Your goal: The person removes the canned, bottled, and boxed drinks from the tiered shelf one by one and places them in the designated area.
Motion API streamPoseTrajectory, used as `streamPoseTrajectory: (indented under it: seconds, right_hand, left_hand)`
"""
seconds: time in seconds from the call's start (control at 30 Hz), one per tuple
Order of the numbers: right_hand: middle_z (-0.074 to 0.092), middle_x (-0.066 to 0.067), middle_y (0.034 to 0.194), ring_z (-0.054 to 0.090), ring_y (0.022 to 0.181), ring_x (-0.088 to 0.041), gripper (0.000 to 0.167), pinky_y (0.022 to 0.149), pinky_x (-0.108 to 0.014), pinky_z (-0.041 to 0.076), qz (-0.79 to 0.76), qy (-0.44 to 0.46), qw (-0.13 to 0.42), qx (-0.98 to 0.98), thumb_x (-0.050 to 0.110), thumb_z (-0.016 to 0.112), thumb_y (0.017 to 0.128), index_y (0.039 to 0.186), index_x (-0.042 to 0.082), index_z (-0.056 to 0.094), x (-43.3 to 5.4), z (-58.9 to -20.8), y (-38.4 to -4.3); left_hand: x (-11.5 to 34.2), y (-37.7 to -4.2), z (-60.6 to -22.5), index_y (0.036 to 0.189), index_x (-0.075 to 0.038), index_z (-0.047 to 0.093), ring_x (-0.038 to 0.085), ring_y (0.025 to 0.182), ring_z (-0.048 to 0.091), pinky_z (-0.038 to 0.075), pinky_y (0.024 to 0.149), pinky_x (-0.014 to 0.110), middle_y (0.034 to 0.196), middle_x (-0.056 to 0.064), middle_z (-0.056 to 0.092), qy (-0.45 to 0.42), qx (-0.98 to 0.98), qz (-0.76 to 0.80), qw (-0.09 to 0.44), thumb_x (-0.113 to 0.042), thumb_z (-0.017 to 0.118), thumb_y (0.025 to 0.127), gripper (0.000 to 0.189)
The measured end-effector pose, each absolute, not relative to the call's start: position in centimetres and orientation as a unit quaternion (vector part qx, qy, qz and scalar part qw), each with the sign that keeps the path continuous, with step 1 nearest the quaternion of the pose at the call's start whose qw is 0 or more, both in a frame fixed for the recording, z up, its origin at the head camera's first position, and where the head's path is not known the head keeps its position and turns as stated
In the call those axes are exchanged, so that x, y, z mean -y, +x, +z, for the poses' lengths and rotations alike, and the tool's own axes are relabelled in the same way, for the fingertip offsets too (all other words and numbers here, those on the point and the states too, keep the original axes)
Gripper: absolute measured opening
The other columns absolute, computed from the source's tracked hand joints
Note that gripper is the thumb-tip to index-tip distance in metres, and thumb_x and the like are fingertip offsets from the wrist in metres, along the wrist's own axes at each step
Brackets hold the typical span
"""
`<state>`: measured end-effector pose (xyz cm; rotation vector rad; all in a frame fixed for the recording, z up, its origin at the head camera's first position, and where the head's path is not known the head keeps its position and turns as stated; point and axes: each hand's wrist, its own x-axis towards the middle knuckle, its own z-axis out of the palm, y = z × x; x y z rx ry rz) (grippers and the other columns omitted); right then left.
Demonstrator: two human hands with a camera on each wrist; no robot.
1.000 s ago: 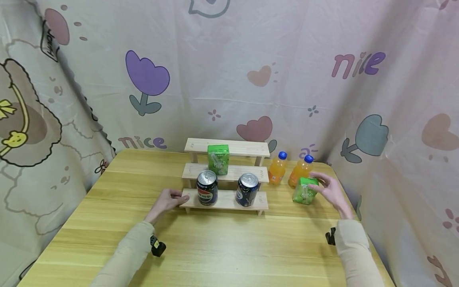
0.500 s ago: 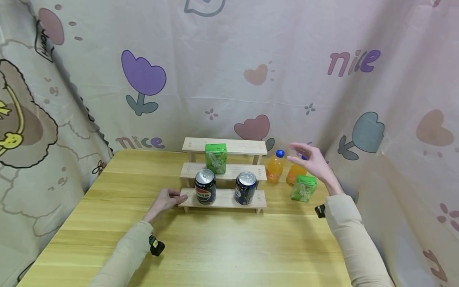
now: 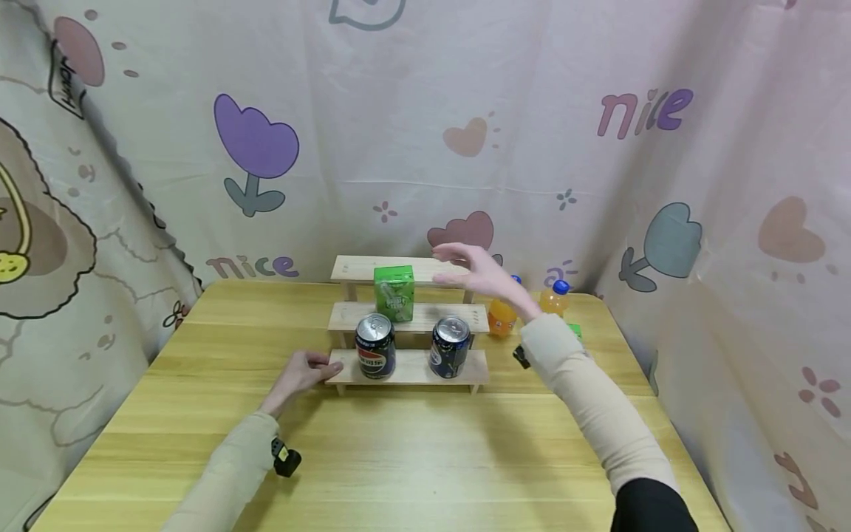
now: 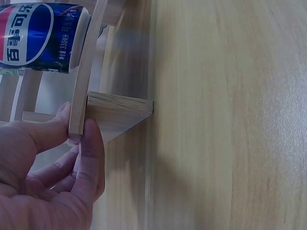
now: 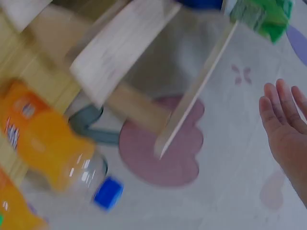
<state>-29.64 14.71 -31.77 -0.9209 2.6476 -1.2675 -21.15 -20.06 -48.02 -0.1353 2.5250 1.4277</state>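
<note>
a: where does the wooden shelf (image 3: 412,367) stand relative to the fingers?
b: upright on the table (image 3: 399,458), the left end of its lowest board pinched by the left hand (image 3: 302,373). the grip is narrow, thumb on the upper face, fingers beneath.
a: and the green carton (image 3: 394,294)?
b: upright on the middle board, left of the fingertips of the right hand (image 3: 482,273) and apart from them.
a: how are those right fingers?
b: wide and relaxed, nearly straight. in the head view they cross the right end of the top board; the right wrist view shows them apart from it.
a: what stands on the lowest board?
b: two dark cans. the left can (image 3: 375,349) is near the left thumb, not touching; the right can (image 3: 450,349) stands towards the other end.
a: and farther out?
b: right of the shelf, one orange bottle (image 3: 501,318) partly behind the right wrist, another bottle (image 3: 552,301) beyond it, and a second carton (image 3: 575,330) mostly hidden by the right sleeve (image 3: 598,403). a patterned curtain (image 3: 372,148) hangs behind.
</note>
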Motion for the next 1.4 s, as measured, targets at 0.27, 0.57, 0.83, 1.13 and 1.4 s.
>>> streamPoseTrajectory:
  seconds: [0.27, 0.57, 0.83, 1.13, 1.4]
  right_hand:
    - [0.059, -0.017, 0.141, 0.054, 0.132, -0.031, 0.061, 0.117, -0.041, 0.04, -0.371, -0.31, 0.049, -0.874, 0.024, 0.076, 0.09, 0.141, 0.001, 0.053, -10.0, -33.4, -30.6]
    - [0.067, -0.017, 0.124, 0.065, 0.119, -0.03, 0.044, 0.104, -0.039, 0.051, -0.383, -0.297, 0.041, -0.873, 0.02, 0.072, 0.094, 0.132, 0.001, 0.061, -8.1, -34.6, -30.8]
    - [0.07, -0.018, 0.119, 0.066, 0.116, -0.031, 0.038, 0.099, -0.039, 0.054, -0.387, -0.282, 0.022, -0.877, 0.016, 0.071, 0.094, 0.128, 0.0, 0.062, -8.0, -34.0, -30.3]
    - [0.067, -0.016, 0.116, 0.067, 0.116, -0.031, 0.032, 0.092, -0.041, 0.057, -0.442, -0.253, 0.007, -0.861, 0.012, 0.069, 0.095, 0.125, 0.004, 0.063, -12.2, -31.8, -29.1]
    - [0.068, -0.017, 0.121, 0.065, 0.112, -0.031, 0.032, 0.091, -0.038, 0.056, -0.429, -0.229, -0.01, -0.874, 0.01, 0.069, 0.094, 0.126, 0.005, 0.063, -18.5, -31.1, -27.7]
  left_hand:
    - [20.1, -21.2, -48.0, 0.113, 0.011, 0.066, 0.013, 0.078, 0.06, 0.05, 0.072, 0.028, 0.088, 0.008, 0.07, -0.047, -0.861, 0.491, 0.123, -0.025, 0.073, 0.093, 0.041]
    - [20.2, -21.2, -48.0, 0.117, 0.011, 0.064, 0.016, 0.083, 0.062, 0.05, 0.072, 0.027, 0.093, 0.012, 0.07, -0.047, -0.864, 0.485, 0.125, -0.026, 0.072, 0.094, 0.045]
    - [20.2, -21.2, -48.0, 0.118, 0.012, 0.064, 0.017, 0.084, 0.063, 0.052, 0.074, 0.03, 0.096, 0.016, 0.071, -0.045, -0.867, 0.481, 0.122, -0.026, 0.072, 0.094, 0.046]
    - [20.0, -21.0, -47.7, 0.12, 0.013, 0.062, 0.019, 0.088, 0.066, 0.053, 0.076, 0.029, 0.104, 0.023, 0.071, -0.048, -0.861, 0.491, 0.121, -0.026, 0.073, 0.093, 0.049]
    - [20.2, -21.1, -48.0, 0.118, 0.013, 0.063, 0.018, 0.086, 0.066, 0.053, 0.074, 0.027, 0.102, 0.022, 0.072, -0.046, -0.859, 0.495, 0.119, -0.025, 0.074, 0.093, 0.047]
